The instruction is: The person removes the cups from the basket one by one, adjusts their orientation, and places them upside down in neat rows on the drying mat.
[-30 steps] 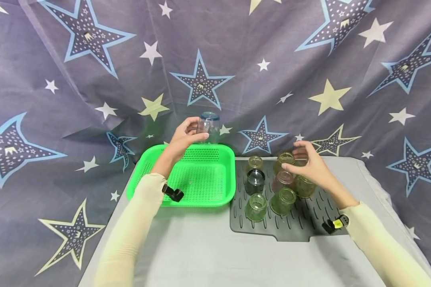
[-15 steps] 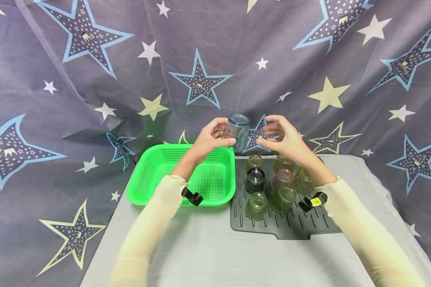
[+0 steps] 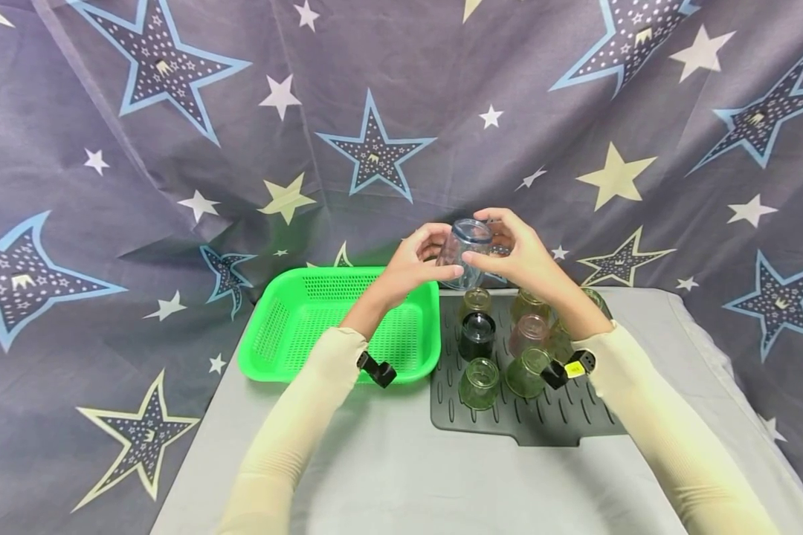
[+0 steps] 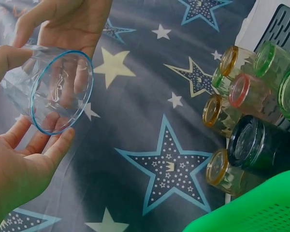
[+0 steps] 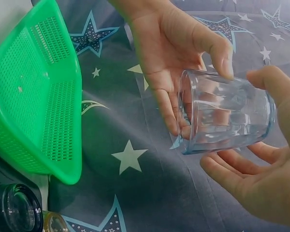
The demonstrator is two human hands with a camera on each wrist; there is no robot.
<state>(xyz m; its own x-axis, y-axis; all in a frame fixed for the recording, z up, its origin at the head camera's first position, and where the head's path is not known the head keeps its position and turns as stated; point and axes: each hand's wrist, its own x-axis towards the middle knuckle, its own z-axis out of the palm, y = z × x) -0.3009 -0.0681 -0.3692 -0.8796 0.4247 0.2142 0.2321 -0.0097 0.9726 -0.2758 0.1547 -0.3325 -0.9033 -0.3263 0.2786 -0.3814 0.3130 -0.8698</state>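
A clear bluish glass tumbler (image 3: 472, 232) is held up in front of the curtain, base up, above the back of the mat. My left hand (image 3: 410, 266) grips its left side, thumb on the near face. From the other side my right hand (image 3: 523, 256) holds it nearer the base, its thumb touching the front. The right wrist view has the tumbler (image 5: 232, 116) lying between both hands, with left fingertips at the wide rim. In the left wrist view its open mouth (image 4: 63, 92) faces the camera, and fingers show through the glass.
A green perforated basket (image 3: 247, 357) stands left on the pale table (image 3: 388, 453). Right of it, a grey ridged drying mat (image 3: 455, 420) bears several upturned glasses, among them a dark glass (image 3: 477, 338), a pink glass (image 3: 528, 332) and a green glass (image 3: 479, 386). A starry curtain (image 3: 442, 178) hangs behind.
My left hand has carried the tumbler rightward from over the basket to above the mat. My right hand has moved up and left from the mat's glasses and taken hold of the tumbler.
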